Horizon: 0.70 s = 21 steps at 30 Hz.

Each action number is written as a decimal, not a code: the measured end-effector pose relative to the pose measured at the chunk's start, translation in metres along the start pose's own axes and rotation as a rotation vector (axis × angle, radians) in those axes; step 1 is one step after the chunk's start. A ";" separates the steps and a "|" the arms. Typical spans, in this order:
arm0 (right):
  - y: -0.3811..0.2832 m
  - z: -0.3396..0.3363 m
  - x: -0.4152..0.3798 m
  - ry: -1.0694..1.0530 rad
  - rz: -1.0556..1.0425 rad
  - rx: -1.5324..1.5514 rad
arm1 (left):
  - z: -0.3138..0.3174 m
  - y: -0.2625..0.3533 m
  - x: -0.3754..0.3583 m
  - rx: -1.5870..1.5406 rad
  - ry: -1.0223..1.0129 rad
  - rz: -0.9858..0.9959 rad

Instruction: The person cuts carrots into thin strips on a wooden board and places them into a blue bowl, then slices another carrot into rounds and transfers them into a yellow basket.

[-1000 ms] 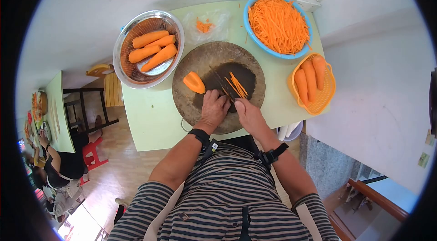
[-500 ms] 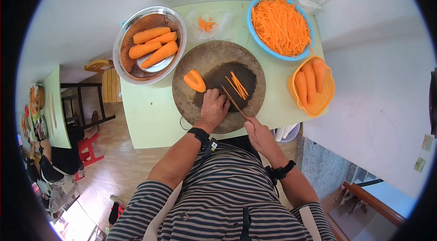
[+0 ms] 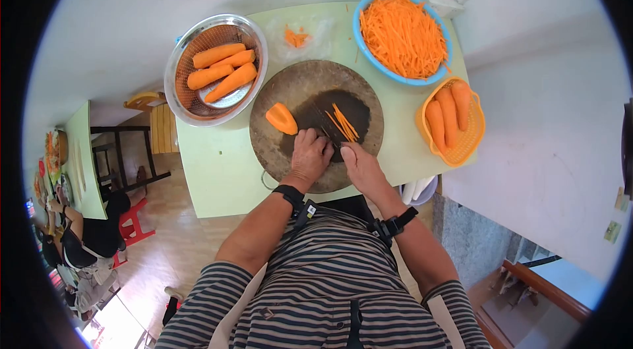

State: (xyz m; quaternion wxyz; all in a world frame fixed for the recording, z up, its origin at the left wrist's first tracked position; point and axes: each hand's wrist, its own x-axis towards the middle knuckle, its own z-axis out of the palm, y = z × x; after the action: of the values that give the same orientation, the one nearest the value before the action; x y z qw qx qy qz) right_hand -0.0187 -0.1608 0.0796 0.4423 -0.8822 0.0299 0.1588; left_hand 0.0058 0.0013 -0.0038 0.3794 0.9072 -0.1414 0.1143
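A round dark chopping board (image 3: 277, 158) bears a cut carrot piece (image 3: 281, 119) at its left and a few thin carrot strips (image 3: 343, 123) right of centre. My left hand (image 3: 311, 155) rests on the board with its fingers curled down; anything under them is hidden. Close at its right, my right hand (image 3: 362, 168) is wrapped round the handle of a knife (image 3: 330, 135), whose thin blade is hard to make out against the dark wet patch, between the left fingertips and the strips.
Back left stands a metal bowl (image 3: 173, 88) with several carrots. Shredded carrot fills a blue basin (image 3: 450, 52) back right, above a yellow basket (image 3: 476, 135) of carrots. A plastic bag (image 3: 320, 38) with scraps lies behind the board. Another person (image 3: 82, 237) is at far left.
My right hand has moved forward and left, up the board, with the knife. The blade's visible part is now smaller. My left hand is nearly where it was.
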 end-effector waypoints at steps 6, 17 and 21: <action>0.004 -0.013 -0.019 -0.034 0.181 0.120 | 0.001 0.002 -0.001 -0.042 0.039 -0.008; 0.017 -0.016 -0.050 -0.107 0.133 0.111 | -0.001 0.000 0.000 -0.026 0.007 0.005; 0.010 -0.019 -0.049 -0.118 0.173 0.113 | -0.003 0.001 0.001 -0.027 0.007 0.008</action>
State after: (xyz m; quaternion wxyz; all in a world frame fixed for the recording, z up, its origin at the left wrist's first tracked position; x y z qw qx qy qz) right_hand -0.0620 -0.1866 0.0974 0.4771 -0.8389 0.0887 0.2463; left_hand 0.0060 0.0027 -0.0013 0.3916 0.9010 -0.1454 0.1174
